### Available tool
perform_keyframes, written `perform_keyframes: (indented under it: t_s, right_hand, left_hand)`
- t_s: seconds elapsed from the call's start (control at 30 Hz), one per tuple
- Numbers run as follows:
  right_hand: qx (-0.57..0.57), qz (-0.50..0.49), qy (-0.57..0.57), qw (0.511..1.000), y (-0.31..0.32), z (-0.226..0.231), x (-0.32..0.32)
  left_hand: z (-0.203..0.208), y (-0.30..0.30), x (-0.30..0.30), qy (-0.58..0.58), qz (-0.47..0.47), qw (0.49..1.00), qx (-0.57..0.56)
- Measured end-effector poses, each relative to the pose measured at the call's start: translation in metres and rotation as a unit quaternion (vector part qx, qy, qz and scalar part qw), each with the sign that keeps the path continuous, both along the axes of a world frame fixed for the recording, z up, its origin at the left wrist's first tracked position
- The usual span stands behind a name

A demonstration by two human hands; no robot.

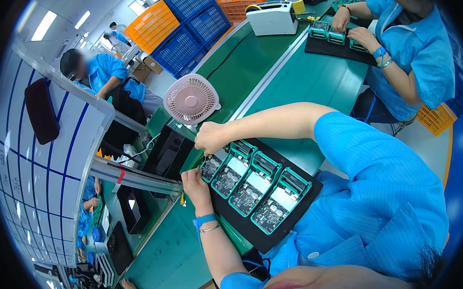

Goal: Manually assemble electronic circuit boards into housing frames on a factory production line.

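Observation:
Four teal frames in a row, several circuit boards among them, lie on a black mat (312, 193). The leftmost frame (208, 175) lies between my hands and is partly covered by them. My left hand (194, 188), with a blue wrist strap, grips its near corner with bent fingers. Above its far end, my right hand (211, 137) is closed in a pinch; whatever sits between those fingertips is too small or hidden to name. Beside it stand a second frame (231, 176), a third frame (254, 186) and the rightmost frame (280, 204), each showing a dark board and a silver plate.
A pink fan (192, 99) stands just beyond my right hand. A white tape dispenser (271, 18) sits farther along the green bench (316, 86). At the upper right a co-worker (413, 54) handles similar frames. Blue crates (187, 34) are stacked behind.

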State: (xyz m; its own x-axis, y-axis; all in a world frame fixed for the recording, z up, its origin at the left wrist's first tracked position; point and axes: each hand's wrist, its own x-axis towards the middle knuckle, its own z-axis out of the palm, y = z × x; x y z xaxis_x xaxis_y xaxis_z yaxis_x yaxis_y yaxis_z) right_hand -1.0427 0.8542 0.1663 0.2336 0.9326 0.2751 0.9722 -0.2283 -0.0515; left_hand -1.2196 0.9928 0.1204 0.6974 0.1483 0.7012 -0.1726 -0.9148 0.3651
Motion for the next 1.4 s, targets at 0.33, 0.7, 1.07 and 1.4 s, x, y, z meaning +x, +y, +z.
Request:
perform_keyframes:
  t_s: [0.33,0.7,1.07,1.4]
  right_hand:
    - [0.016,-0.008,-0.007,1.0,0.001,-0.002,-0.001]
    - [0.012,0.001,0.003,1.0,0.002,0.002,0.002]
    - [-0.012,0.022,-0.004,1.0,0.001,0.009,0.002]
    - [-0.045,0.014,0.036,0.998,0.002,0.016,0.004]
  left_hand:
    - [-0.003,0.006,0.003,0.002,-0.013,0.999,0.039]
    - [-0.005,0.01,0.006,-0.001,0.004,1.0,0.023]
    - [-0.002,0.005,0.005,0.004,0.008,1.0,0.004]
    - [-0.003,0.007,0.005,0.011,0.006,1.0,-0.01]
